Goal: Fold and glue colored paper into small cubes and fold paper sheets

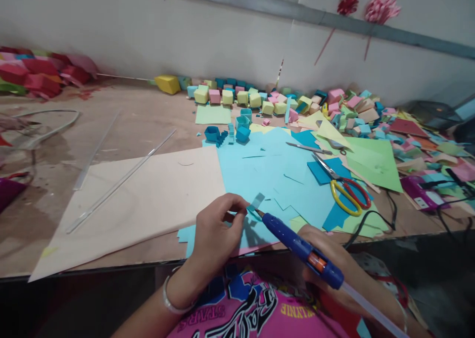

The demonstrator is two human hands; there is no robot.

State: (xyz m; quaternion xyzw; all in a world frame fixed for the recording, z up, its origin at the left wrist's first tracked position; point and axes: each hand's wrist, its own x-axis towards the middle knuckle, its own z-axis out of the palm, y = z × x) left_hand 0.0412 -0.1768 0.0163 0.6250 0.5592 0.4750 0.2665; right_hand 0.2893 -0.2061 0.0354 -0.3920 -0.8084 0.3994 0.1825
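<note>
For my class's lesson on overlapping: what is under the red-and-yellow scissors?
The scissors lie partly across dark blue paper, which overlaps a light blue sheet. Anything the scissors themselves cover, or hidden beneath the papers, cannot be seen.

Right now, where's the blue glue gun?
In the head view, the blue glue gun is right of centre, in the right hand, its tip by the small blue-green strip pinched in the left hand.
</note>
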